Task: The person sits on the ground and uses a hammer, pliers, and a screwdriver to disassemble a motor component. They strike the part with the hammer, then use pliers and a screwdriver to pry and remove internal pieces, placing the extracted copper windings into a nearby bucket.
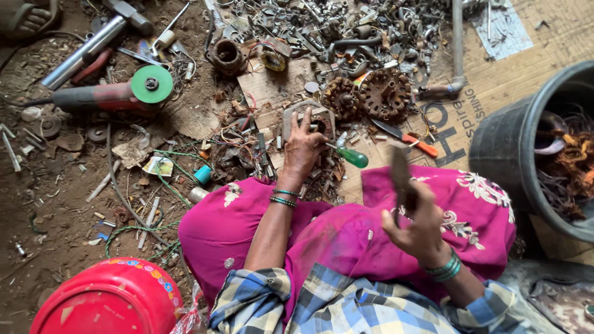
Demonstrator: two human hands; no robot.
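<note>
Far left, on the dirt floor: a red plastic tub [102, 302] at the bottom corner, an angle grinder [108, 94] with a green disc above it, lying left-right, disc end to the right. Scrap bits and wires all around.

Centre: person seated in pink cloth, checked sleeves. Left hand [303, 147] stretched forward, fingers spread and pressed down on a square metal motor casing [307, 120] that sits flat on the cardboard [495, 80]. The same hand pinches a green-handled screwdriver [349, 154]; long axis runs roughly left-right, handle end pointing right and slightly down, tip hidden under the hand.

Behind it, two rusty round motor cores [371, 96] side by side, then a pile of small metal parts [346, 28].

Right of centre: right hand [417, 229] raised over the lap, fingers closed round a dark blurred tool [401, 176], upright, tilted a little left; can't tell what kind.

An orange-handled knife [408, 139] lies on the cardboard. Far right: a black bucket [501, 148] holding tangled copper wire [572, 173].
</note>
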